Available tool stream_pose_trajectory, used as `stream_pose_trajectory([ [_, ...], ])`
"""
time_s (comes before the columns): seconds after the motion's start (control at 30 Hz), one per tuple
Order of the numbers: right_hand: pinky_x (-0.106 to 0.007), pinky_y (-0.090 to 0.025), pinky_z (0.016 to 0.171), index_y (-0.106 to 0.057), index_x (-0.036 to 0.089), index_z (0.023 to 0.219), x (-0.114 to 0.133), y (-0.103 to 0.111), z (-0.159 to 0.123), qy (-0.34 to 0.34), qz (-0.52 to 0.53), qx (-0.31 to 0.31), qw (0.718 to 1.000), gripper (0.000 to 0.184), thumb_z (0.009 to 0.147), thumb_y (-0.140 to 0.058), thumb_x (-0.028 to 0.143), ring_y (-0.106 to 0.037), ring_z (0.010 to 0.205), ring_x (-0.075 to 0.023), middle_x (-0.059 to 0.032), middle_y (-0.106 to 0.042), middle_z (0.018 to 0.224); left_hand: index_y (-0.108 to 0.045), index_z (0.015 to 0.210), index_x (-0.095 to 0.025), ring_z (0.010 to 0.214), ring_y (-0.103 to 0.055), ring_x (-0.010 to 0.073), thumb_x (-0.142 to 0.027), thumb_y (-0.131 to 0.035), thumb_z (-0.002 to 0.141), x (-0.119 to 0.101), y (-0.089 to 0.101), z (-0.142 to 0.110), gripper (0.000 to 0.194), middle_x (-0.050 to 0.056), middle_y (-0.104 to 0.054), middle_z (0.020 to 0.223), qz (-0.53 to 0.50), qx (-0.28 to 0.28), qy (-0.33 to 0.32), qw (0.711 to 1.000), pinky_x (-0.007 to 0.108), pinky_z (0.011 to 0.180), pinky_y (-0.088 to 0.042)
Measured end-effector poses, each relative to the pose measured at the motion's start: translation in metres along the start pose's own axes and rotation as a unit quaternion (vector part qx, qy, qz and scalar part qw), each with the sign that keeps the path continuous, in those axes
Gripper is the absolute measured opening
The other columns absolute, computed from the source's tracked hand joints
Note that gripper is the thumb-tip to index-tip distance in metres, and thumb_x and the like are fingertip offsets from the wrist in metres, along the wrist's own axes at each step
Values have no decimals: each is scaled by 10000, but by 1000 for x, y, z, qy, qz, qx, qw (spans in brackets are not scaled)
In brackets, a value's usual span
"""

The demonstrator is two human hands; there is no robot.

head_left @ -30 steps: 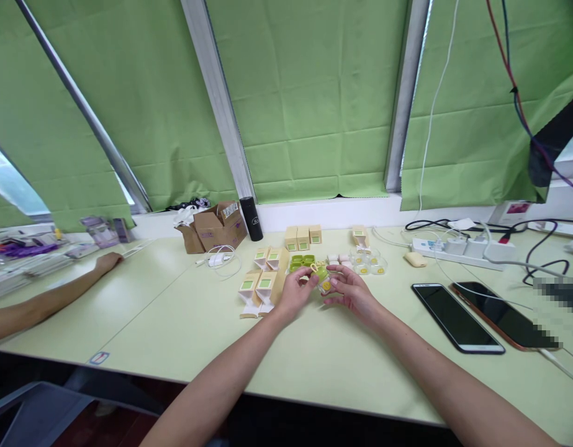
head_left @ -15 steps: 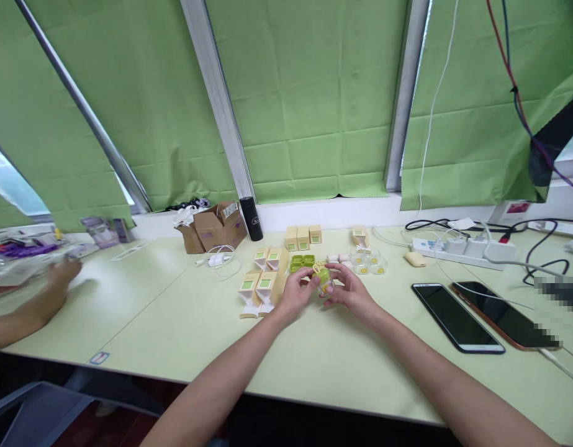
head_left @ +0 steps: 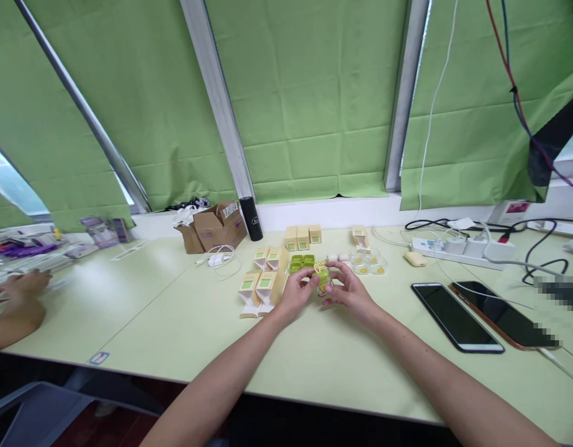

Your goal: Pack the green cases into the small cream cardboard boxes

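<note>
My left hand (head_left: 296,293) and my right hand (head_left: 350,292) meet above the middle of the pale green table (head_left: 184,323). Together they pinch a small green and clear case (head_left: 322,280) with a yellow loop on top. Fingers of both hands curl round it. Just behind lie green trays (head_left: 302,262) and clear round cases with yellow faces (head_left: 370,265). Small beige boxes with green labels (head_left: 264,284) lie to the left of my left hand.
Two phones (head_left: 458,316) lie at the right, near a power strip (head_left: 463,249) with cables. A brown cardboard box (head_left: 216,228) and a black cylinder (head_left: 251,218) stand at the back. Another person's hand (head_left: 20,292) rests at the far left.
My hands turned the small case slightly and stayed in place. The other person's hand at the far left drew back toward the table's left edge.
</note>
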State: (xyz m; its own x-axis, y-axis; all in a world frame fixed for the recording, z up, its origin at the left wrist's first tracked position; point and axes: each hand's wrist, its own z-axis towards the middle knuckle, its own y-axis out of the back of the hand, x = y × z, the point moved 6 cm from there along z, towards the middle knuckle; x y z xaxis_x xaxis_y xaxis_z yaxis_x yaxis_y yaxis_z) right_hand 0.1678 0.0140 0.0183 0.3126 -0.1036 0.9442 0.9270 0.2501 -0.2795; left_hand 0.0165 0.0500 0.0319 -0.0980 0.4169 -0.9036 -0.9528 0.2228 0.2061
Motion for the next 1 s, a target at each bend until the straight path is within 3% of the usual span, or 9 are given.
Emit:
stream_pose_trajectory([
  [0.3, -443, -667, 768, -536, 335, 1301, 3, -1, -1, 0, 8, 1, 1000, 656, 747, -879, 403, -749, 866, -217, -22, -639, 1154, -704, 1167, -137, 940, -667, 225, -705, -690, 854, 4, 0, -2, 649, 147, -727, 1146, -41, 4, 13, 999, 312, 798, -520],
  [0.57, -432, -664, 768, -544, 343, 1266, 2, 1, 3, 20, 28, -15, 999, 629, 748, -878, 468, -738, 881, -213, -30, -647, 1163, -564, 1302, -224, 1117, -612, 235, -500, -748, 893, -2, 1, -9, 527, 117, -637, 1260, 3, 10, -47, 999, 331, 886, -510],
  [0.77, -408, -648, 796, -575, 331, 1195, 1, 2, 3, 30, 37, -27, 999, 536, 769, -867, 475, -724, 867, -192, -12, -646, 1122, -553, 1317, -246, 1083, -600, 221, -327, -793, 859, -6, -4, -12, 524, 105, -628, 1280, 62, 23, -69, 995, 332, 864, -493],
  [1.0, -426, -632, 872, -598, 310, 1164, 0, 4, 5, 46, 42, -26, 998, 516, 766, -878, 482, -733, 816, -175, -3, -660, 1095, -593, 1279, -254, 1060, -608, 213, -284, -787, 854, -7, -4, -11, 468, 77, -653, 1257, 82, 4, -70, 994, 342, 883, -480],
])
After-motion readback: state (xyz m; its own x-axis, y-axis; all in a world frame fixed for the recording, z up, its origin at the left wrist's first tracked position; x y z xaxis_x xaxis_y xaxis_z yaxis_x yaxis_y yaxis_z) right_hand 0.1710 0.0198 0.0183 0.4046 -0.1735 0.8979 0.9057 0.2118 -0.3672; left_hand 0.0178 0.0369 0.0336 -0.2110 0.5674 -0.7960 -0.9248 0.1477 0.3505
